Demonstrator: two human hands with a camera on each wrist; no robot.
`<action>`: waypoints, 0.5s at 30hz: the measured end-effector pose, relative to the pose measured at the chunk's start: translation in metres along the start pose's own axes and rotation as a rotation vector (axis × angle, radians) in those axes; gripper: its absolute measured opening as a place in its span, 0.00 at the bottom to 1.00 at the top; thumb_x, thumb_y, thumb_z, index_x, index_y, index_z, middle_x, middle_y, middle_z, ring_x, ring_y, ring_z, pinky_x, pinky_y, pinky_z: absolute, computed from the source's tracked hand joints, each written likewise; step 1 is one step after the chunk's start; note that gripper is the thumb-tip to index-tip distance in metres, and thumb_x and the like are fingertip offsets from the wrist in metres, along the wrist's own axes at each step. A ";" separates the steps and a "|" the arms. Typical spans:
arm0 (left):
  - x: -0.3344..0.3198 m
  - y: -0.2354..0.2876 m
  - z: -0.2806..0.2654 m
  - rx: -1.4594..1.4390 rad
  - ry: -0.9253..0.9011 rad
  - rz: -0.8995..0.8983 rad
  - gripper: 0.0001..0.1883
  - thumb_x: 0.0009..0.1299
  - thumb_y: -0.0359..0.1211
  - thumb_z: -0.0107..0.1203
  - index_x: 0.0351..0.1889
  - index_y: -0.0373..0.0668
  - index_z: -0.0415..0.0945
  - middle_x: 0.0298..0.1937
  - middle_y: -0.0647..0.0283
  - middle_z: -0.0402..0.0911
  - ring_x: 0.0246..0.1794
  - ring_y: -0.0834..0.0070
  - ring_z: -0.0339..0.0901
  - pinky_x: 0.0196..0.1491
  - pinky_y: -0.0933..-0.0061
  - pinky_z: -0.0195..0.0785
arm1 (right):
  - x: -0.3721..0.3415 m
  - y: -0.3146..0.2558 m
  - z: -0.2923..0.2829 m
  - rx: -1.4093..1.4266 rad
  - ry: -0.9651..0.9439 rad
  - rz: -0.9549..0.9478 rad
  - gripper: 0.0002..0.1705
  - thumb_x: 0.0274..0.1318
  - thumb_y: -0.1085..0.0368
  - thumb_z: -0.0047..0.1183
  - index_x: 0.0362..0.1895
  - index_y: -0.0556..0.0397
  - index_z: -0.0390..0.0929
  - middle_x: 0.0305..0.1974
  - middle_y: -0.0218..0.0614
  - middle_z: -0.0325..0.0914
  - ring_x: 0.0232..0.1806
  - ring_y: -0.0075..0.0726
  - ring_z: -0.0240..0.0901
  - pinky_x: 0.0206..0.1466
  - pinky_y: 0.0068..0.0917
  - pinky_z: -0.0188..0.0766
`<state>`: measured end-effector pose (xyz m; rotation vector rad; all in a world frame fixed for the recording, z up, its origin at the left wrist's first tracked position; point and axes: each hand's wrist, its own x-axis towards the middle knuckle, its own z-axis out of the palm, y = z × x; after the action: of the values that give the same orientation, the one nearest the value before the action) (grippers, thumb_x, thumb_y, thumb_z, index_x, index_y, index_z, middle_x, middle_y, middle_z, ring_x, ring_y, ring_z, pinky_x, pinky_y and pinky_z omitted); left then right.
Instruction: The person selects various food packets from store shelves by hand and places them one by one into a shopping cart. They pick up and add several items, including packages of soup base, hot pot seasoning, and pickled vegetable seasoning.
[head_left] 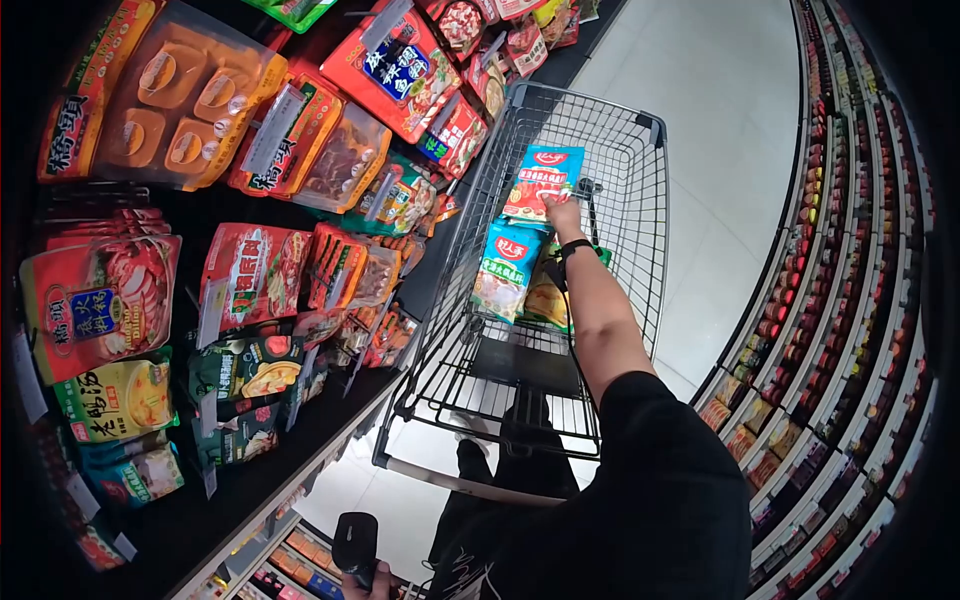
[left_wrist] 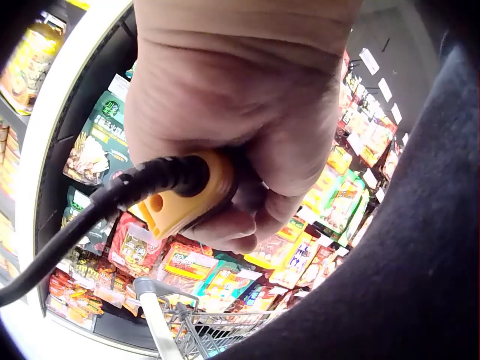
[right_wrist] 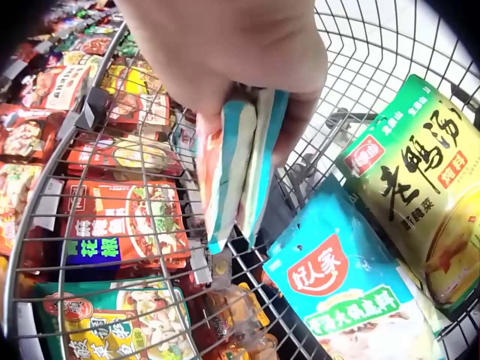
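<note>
My right hand [head_left: 565,217] reaches into the shopping cart and grips red-and-blue hotpot seasoning packets [head_left: 545,183] by their edge. In the right wrist view two such packets [right_wrist: 232,176] stand side by side, pinched between thumb and fingers. Below them lie a blue-and-white seasoning packet [right_wrist: 341,277] and a yellow-green soup seasoning packet [right_wrist: 435,187], on the cart's bottom. At my left side, my left hand [left_wrist: 240,112] wraps around the handle of a black handheld barcode scanner [head_left: 355,540]. Its yellow handle end [left_wrist: 191,199] and black cord [left_wrist: 97,206] show in the left wrist view.
The wire shopping cart [head_left: 655,180] stands in front of me, its handlebar [head_left: 470,482] near my body. Shelves of hanging seasoning packets, such as a red one [head_left: 255,275], line the left. Long shelves of jars [head_left: 800,290] run along the right, beyond the pale floor [head_left: 730,130].
</note>
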<state>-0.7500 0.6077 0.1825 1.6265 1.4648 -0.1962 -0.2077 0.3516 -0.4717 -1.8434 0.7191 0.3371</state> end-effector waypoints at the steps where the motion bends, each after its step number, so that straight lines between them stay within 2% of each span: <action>1: 0.000 -0.003 0.002 -0.024 0.017 -0.003 0.04 0.80 0.31 0.62 0.44 0.44 0.78 0.26 0.75 0.74 0.22 0.86 0.64 0.24 0.78 0.55 | -0.016 -0.019 -0.004 0.086 -0.055 0.047 0.48 0.58 0.42 0.74 0.66 0.69 0.72 0.57 0.64 0.85 0.60 0.65 0.83 0.62 0.50 0.79; 3: 0.002 -0.017 -0.007 0.029 0.001 -0.009 0.04 0.80 0.32 0.63 0.45 0.44 0.79 0.26 0.74 0.75 0.22 0.87 0.65 0.24 0.78 0.56 | -0.059 -0.047 -0.017 0.255 -0.163 0.149 0.53 0.58 0.42 0.74 0.70 0.72 0.67 0.58 0.64 0.84 0.60 0.64 0.84 0.62 0.48 0.79; 6: 0.000 -0.032 -0.019 0.074 -0.021 -0.014 0.05 0.80 0.33 0.63 0.45 0.44 0.79 0.27 0.74 0.76 0.22 0.87 0.65 0.24 0.79 0.56 | -0.031 0.007 -0.007 0.143 -0.159 0.040 0.56 0.58 0.43 0.74 0.70 0.78 0.62 0.57 0.65 0.84 0.58 0.60 0.85 0.63 0.46 0.79; 7: -0.001 -0.035 -0.021 0.081 -0.027 -0.011 0.05 0.80 0.34 0.63 0.45 0.44 0.79 0.27 0.75 0.75 0.22 0.87 0.65 0.24 0.79 0.55 | -0.045 0.003 -0.005 -0.107 -0.060 -0.002 0.55 0.59 0.43 0.72 0.66 0.82 0.64 0.56 0.69 0.83 0.58 0.59 0.85 0.62 0.45 0.79; 8: -0.001 -0.037 -0.021 0.067 -0.027 0.006 0.05 0.80 0.33 0.63 0.45 0.44 0.79 0.27 0.75 0.75 0.22 0.87 0.65 0.24 0.79 0.56 | -0.065 0.008 -0.020 -0.140 -0.109 0.024 0.51 0.60 0.43 0.70 0.66 0.79 0.68 0.58 0.70 0.83 0.58 0.62 0.85 0.62 0.47 0.80; 10: -0.003 -0.037 -0.023 0.042 -0.033 0.042 0.05 0.81 0.33 0.63 0.44 0.44 0.79 0.26 0.75 0.75 0.22 0.87 0.65 0.24 0.79 0.56 | -0.089 0.027 -0.025 -0.346 -0.140 -0.054 0.36 0.63 0.47 0.66 0.57 0.71 0.81 0.54 0.66 0.86 0.56 0.62 0.86 0.60 0.49 0.80; 12: -0.005 -0.030 -0.023 0.042 -0.041 0.043 0.05 0.81 0.33 0.62 0.44 0.44 0.79 0.26 0.74 0.75 0.22 0.87 0.66 0.25 0.79 0.57 | -0.135 0.026 -0.044 -0.460 -0.290 -0.145 0.24 0.63 0.51 0.63 0.48 0.61 0.89 0.47 0.60 0.89 0.52 0.61 0.87 0.59 0.48 0.80; 14: -0.007 -0.039 -0.031 0.025 -0.055 0.067 0.06 0.79 0.32 0.63 0.45 0.42 0.78 0.24 0.71 0.76 0.20 0.84 0.68 0.24 0.79 0.59 | -0.168 0.040 -0.055 -0.554 -0.410 -0.199 0.19 0.63 0.52 0.61 0.43 0.54 0.92 0.43 0.56 0.90 0.50 0.58 0.88 0.57 0.47 0.81; 15: 0.001 -0.052 -0.037 0.007 -0.064 0.092 0.08 0.77 0.32 0.64 0.46 0.41 0.77 0.23 0.67 0.78 0.18 0.82 0.70 0.22 0.78 0.60 | -0.177 0.056 -0.058 -0.596 -0.451 -0.217 0.20 0.63 0.52 0.60 0.46 0.53 0.92 0.44 0.55 0.90 0.50 0.59 0.88 0.57 0.47 0.81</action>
<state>-0.8105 0.6274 0.1768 1.6742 1.3398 -0.2004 -0.3859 0.3412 -0.3948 -2.2593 0.0994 0.8588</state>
